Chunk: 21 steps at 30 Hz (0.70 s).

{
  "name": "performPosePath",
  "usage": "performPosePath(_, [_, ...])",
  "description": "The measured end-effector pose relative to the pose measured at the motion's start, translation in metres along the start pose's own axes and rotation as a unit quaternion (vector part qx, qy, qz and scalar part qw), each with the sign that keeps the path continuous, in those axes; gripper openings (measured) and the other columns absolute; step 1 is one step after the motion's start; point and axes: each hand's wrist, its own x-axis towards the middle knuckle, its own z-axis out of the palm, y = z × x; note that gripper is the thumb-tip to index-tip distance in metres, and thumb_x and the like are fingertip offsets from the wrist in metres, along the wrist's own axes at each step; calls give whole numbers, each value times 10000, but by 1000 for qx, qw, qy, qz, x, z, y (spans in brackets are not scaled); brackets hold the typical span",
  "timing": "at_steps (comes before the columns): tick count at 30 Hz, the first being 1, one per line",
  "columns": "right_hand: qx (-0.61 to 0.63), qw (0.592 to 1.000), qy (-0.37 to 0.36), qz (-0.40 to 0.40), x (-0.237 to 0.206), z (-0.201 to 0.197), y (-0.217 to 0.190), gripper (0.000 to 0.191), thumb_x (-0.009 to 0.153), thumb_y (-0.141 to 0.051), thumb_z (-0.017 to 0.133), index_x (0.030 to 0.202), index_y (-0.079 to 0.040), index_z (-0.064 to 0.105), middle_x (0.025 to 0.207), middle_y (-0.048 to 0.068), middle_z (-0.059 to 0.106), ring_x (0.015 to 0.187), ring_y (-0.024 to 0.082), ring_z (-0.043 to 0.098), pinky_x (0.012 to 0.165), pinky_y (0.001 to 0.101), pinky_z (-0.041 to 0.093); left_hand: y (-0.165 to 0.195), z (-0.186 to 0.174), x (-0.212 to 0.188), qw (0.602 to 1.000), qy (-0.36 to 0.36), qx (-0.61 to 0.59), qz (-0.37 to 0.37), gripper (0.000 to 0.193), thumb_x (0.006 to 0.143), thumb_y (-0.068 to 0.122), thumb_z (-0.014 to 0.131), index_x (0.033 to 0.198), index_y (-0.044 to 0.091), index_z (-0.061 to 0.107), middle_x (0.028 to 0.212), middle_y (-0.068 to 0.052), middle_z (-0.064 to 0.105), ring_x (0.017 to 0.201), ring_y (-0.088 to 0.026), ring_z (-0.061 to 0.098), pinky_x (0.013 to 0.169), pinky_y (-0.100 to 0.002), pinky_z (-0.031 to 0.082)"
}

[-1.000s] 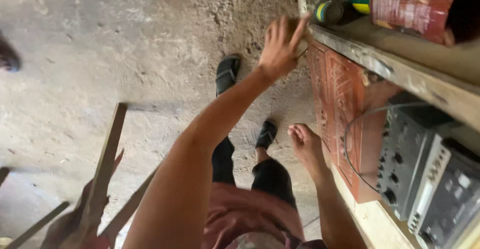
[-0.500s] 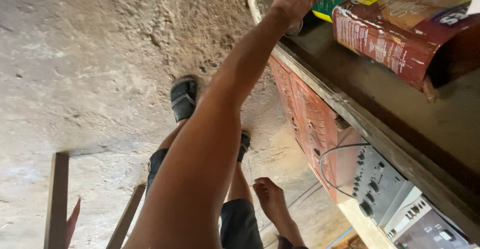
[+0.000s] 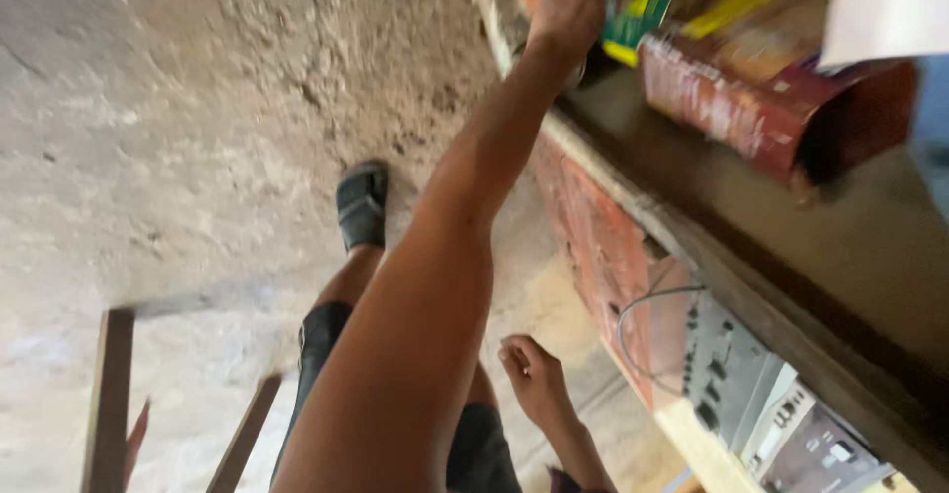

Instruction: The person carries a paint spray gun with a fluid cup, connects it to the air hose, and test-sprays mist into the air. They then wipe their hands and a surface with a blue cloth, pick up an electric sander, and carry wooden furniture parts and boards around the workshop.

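My left hand (image 3: 568,3) is stretched out to the front edge of a wooden shelf (image 3: 850,256). Its fingers are spread against a yellow and green packet (image 3: 643,28), and the fingertips are cut off by the top of the frame. Beside the packet a red carton (image 3: 741,97) lies on its side, its open end turned to the right. My right hand (image 3: 534,379) hangs low by my leg, loosely curled and holding nothing, close to the red panel (image 3: 598,246) under the shelf.
A grey electronic box with knobs (image 3: 732,374) and a thin wire (image 3: 643,300) sit on the lower shelf. A white sheet (image 3: 890,13) lies at the top right. My foot in a black sandal (image 3: 361,206) stands on rough concrete. Wooden slats (image 3: 109,394) lean at the lower left.
My left hand has gone further along the shelf edge onto the packets. The view has closed in on the shelf, and my right hand has dropped lower.
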Motion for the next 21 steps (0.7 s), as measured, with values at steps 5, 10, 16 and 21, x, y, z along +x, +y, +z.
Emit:
performPosePath(5, [-27, 999, 13, -28, -4, -25, -33, 204, 958, -199, 689, 1109, -62, 678, 900, 94, 760, 791, 164, 730, 690, 312, 592, -12, -3, -82, 977, 173, -123, -1, 1058, 775, 575, 789, 1606, 90, 347, 1636, -242, 175, 1514, -451, 98, 1157, -794, 155])
performPosePath(10, [-56, 954, 50, -291, -24, -48, -142, 448, 897, -267, 721, 1274, -47, 621, 1164, 142, 685, 1062, 287, 668, 919, 401, 539, -5, 9, -218, 536, 344, -743, -208, 777, 927, 414, 754, 1491, 22, 391, 1542, -200, 432, 1436, -313, 443, 1144, -399, 402])
performPosePath(16, [-238, 745, -1, -623, -99, -27, -247, 594, 935, -442, 653, 1406, -85, 595, 1525, 191, 477, 1464, 451, 358, 1178, 649, 217, 47, 11, -360, 346, 179, -919, -55, 529, 1092, 485, 400, 1265, 45, 635, 1206, -84, 633, 1061, -227, 574, 953, -363, 464])
performPosePath(21, [-272, 551, -21, -788, -216, -6, -232, 552, 996, -561, 479, 1392, -209, 633, 1538, 98, 495, 1495, 391, 339, 1206, 664, 153, 107, 6, -518, 81, 69, -971, 215, 659, 1099, 502, 417, 1553, 27, 455, 1674, -150, 420, 1483, -304, 489, 1253, -399, 375])
